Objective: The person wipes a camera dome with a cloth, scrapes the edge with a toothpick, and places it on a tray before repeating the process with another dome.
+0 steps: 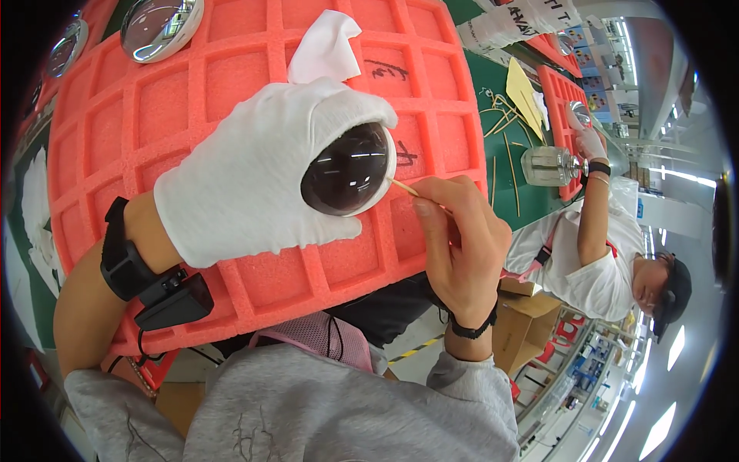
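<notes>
My left hand [242, 173], in a white glove, is wrapped around a glossy dark dome [345, 171] with a white rim. The dome is held over a pink foam tray [269, 279] divided into square pockets. In the bare fingers of my right hand [466, 242] is a thin wooden stick [403, 187], pinched near its end. Its tip meets the white rim on the dome's right side; whether cotton covers the tip is too small to tell. A folded white cloth [327, 48] lies on the tray beyond my left hand.
Another dome [158, 29] rests at the tray's far left. Right of the tray, a green table holds loose wooden sticks [514, 177], yellow paper [525, 91] and a glass jar [545, 165] with a metal top. A co-worker's gloved hand [591, 144] is at another pink tray [571, 189].
</notes>
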The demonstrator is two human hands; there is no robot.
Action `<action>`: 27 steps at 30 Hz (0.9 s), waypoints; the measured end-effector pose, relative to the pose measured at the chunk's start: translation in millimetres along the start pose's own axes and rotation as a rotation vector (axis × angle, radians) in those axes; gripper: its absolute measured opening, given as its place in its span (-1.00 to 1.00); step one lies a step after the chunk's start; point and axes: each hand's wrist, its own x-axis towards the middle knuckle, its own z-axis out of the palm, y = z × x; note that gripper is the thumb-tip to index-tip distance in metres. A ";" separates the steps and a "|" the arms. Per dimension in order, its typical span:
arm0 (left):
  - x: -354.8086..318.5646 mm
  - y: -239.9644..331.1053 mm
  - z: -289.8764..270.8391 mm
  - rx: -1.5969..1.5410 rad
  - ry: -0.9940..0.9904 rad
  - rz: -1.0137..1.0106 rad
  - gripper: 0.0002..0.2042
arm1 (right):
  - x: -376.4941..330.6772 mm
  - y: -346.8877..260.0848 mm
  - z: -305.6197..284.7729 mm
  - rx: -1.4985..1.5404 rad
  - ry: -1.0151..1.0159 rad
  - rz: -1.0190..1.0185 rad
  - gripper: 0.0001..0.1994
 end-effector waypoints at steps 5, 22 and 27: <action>3.7 1.0 0.3 0.045 -0.028 0.045 -0.22 | 2.5 7.0 4.1 0.062 -0.007 -0.234 -0.85; 1.5 -3.0 2.2 -0.042 0.010 0.054 -0.22 | 4.2 6.4 3.3 -0.029 0.056 -0.145 -0.68; 1.9 -2.6 2.9 -0.035 0.019 0.064 -0.22 | 9.4 -2.1 -0.8 -0.074 0.035 -0.164 -0.71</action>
